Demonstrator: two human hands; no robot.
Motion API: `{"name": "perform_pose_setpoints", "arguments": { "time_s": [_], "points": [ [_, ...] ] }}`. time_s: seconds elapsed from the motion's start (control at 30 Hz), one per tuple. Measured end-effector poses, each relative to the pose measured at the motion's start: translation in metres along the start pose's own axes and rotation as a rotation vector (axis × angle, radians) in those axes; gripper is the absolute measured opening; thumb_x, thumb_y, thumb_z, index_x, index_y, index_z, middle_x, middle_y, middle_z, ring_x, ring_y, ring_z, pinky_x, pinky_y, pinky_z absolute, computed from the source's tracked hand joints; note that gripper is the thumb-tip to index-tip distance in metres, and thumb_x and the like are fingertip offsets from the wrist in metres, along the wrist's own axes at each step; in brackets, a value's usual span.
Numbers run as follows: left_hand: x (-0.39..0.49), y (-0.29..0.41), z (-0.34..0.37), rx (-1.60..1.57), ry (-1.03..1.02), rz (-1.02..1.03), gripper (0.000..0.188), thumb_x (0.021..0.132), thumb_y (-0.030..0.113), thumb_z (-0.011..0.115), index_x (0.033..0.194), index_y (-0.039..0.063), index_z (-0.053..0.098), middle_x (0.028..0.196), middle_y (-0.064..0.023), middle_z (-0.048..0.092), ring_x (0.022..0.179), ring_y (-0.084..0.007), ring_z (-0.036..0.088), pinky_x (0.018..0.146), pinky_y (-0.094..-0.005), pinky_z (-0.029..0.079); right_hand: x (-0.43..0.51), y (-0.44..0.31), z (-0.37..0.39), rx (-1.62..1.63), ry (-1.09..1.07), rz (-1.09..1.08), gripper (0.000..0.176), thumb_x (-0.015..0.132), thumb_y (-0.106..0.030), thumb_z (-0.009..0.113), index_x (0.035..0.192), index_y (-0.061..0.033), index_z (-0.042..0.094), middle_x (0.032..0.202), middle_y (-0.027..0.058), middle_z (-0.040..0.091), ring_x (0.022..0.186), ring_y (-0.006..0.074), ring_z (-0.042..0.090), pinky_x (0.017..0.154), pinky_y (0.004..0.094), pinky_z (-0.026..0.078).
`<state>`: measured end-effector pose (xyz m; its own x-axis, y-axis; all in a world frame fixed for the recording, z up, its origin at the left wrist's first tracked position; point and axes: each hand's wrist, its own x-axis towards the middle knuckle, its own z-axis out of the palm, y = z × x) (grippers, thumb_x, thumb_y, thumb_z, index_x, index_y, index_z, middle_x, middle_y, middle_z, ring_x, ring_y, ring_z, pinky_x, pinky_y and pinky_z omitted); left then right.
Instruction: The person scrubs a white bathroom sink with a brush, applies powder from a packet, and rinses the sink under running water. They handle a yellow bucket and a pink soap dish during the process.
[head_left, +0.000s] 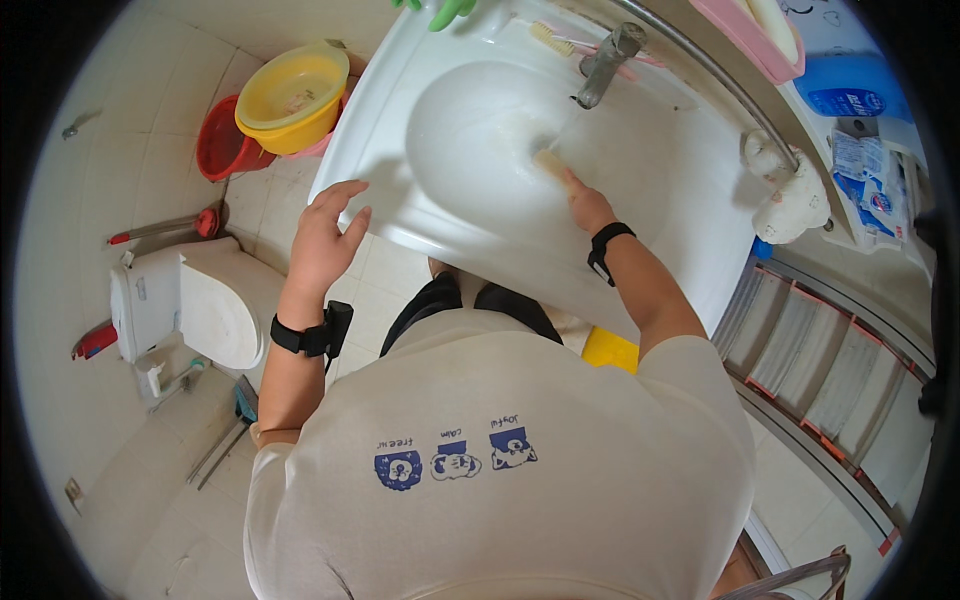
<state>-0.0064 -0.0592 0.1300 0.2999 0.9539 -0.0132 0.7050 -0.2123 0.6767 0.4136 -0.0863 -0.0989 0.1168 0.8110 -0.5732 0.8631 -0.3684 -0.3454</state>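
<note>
In the white washbasin (457, 142), my right hand (590, 206) grips a pale yellow object, apparently a scrubbing brush (551, 163), whose far end is low in the bowl. A thin stream of water appears to fall beside it from the metal faucet (604, 64). My left hand (324, 236) is near the basin's front left corner, fingers apart and holding nothing. Whether it touches the rim I cannot tell. Behind the bowl, another bristled brush (553, 39) lies on the ledge near the faucet.
Green rubber gloves (451, 11) hang over the back left rim. Stacked yellow basins (292, 97) and a red bucket (231, 142) stand left. Nearby is a toilet (217, 307) with a plunger (202, 223). A shelf at right holds a blue bottle (847, 94); a folded ladder (825, 360) leans below.
</note>
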Motion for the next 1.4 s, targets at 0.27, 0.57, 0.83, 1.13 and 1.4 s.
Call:
{"name": "perform_pose_setpoints", "arguments": {
  "time_s": [0.27, 0.57, 0.83, 1.13, 1.4],
  "points": [
    [0.003, 0.002, 0.013, 0.033, -0.107, 0.023, 0.032, 0.090, 0.012, 0.065, 0.121, 0.003, 0.063, 0.122, -0.0168, 0.064, 0.116, -0.0327, 0.059, 0.099, -0.0378, 0.046, 0.016, -0.011, 0.000, 0.003, 0.033, 0.019, 0.059, 0.096, -0.017, 0.033, 0.151, -0.0370, 0.033, 0.124, 0.0198, 0.063, 0.115, 0.0370, 0.060, 0.100, 0.0456, 0.045],
    [0.066, 0.064, 0.056, 0.011, -0.169, 0.305, 0.035, 0.087, 0.012, 0.065, 0.122, 0.007, 0.063, 0.136, -0.0167, 0.056, 0.119, -0.0352, 0.057, 0.099, -0.0391, 0.047, -0.015, -0.027, -0.022, 0.198, 0.024, 0.079, 0.058, 0.091, -0.010, 0.044, 0.147, -0.0093, 0.033, 0.120, 0.0248, 0.063, 0.114, 0.0397, 0.060, 0.098, 0.0467, 0.046],
    [0.172, 0.163, 0.124, 0.216, 0.076, 0.822, 0.036, 0.074, 0.019, 0.070, 0.106, 0.008, 0.059, 0.150, -0.0168, 0.042, 0.134, -0.0361, 0.043, 0.113, -0.0465, 0.033, -0.051, -0.042, -0.032, 0.268, 0.101, 0.090, 0.044, 0.087, -0.005, 0.051, 0.130, 0.0024, 0.040, 0.105, 0.0293, 0.065, 0.100, 0.0433, 0.064, 0.087, 0.0497, 0.050],
    [0.177, 0.148, 0.125, 0.292, -0.150, 0.766, 0.039, 0.075, 0.025, 0.066, 0.109, 0.008, 0.056, 0.151, -0.0158, 0.040, 0.141, -0.0317, 0.037, 0.119, -0.0482, 0.024, -0.066, -0.005, -0.024, 0.216, 0.222, 0.023, 0.042, 0.086, -0.005, 0.056, 0.126, 0.0015, 0.048, 0.104, 0.0280, 0.065, 0.100, 0.0424, 0.064, 0.085, 0.0493, 0.051],
    [0.096, 0.065, 0.094, 0.368, -0.060, 0.379, 0.054, 0.078, 0.021, 0.069, 0.129, 0.013, 0.053, 0.157, -0.0168, 0.031, 0.145, -0.0377, 0.027, 0.117, -0.0550, 0.021, -0.014, -0.014, -0.007, 0.027, 0.239, 0.113, 0.052, 0.093, -0.009, 0.045, 0.144, -0.0054, 0.042, 0.111, 0.0252, 0.064, 0.104, 0.0379, 0.064, 0.089, 0.0472, 0.052]
  ]
}}
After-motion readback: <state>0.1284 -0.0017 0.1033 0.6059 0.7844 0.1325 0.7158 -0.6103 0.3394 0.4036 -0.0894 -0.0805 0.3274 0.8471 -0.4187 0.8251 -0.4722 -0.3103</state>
